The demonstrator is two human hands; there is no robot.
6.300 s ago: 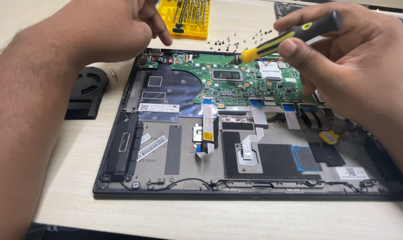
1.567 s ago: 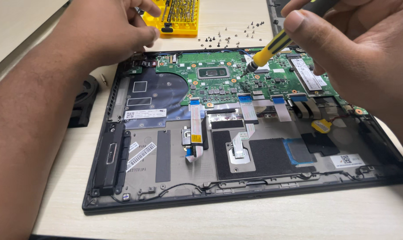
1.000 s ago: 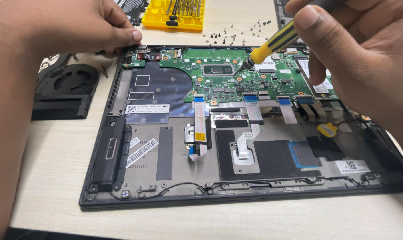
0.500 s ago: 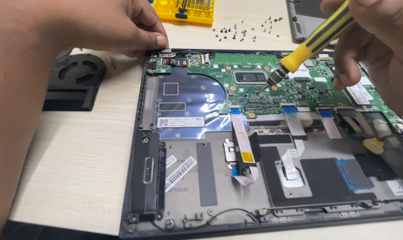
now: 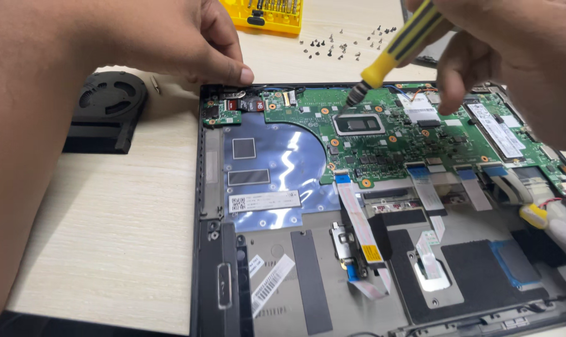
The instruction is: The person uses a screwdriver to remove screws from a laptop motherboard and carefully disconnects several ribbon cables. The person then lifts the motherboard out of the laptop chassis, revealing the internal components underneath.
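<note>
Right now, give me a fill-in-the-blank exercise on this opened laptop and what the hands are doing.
1. The right hand holds a screwdriver with a yellow and ____ handle.
2. The screwdriver's tip points down at the ____ motherboard.
3. The left hand presses its fingertips on the laptop chassis at its far ____ corner.
4. The removed cooling fan lies on the table to the ____ of the chassis.

Missing words: black; green; left; left
</note>
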